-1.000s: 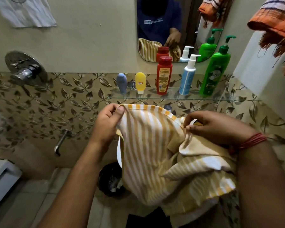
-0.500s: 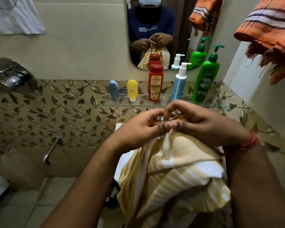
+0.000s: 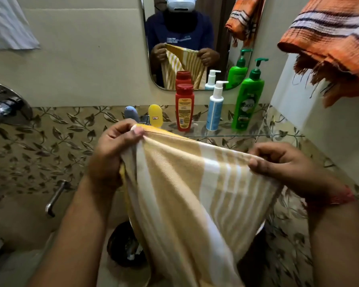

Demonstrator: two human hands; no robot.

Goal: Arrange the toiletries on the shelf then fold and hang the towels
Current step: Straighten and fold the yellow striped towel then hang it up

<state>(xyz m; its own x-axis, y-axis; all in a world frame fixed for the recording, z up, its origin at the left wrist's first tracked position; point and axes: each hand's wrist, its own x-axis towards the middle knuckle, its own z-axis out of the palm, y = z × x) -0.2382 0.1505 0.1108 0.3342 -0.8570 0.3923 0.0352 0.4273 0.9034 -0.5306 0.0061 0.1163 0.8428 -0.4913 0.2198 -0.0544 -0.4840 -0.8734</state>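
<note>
Both hands pinch the striped towel (image 3: 195, 183) by its top edge, left hand (image 3: 112, 150) and right hand (image 3: 282, 164) apart, cloth hanging lengthwise below the shelf (image 3: 247, 133).

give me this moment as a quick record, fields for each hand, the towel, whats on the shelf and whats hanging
left hand: left hand pinches one top corner of the striped towel
right hand: right hand grips the other top corner
towel: yellow and white stripes, held spread between both hands, hanging down
shelf: glass shelf carries a grey-blue tube, yellow tube, red bottle, white pump bottle, green pump bottle, all upright
hanging: orange towel at upper right
task state: toiletries lined up; striped towel not yet hung
</note>
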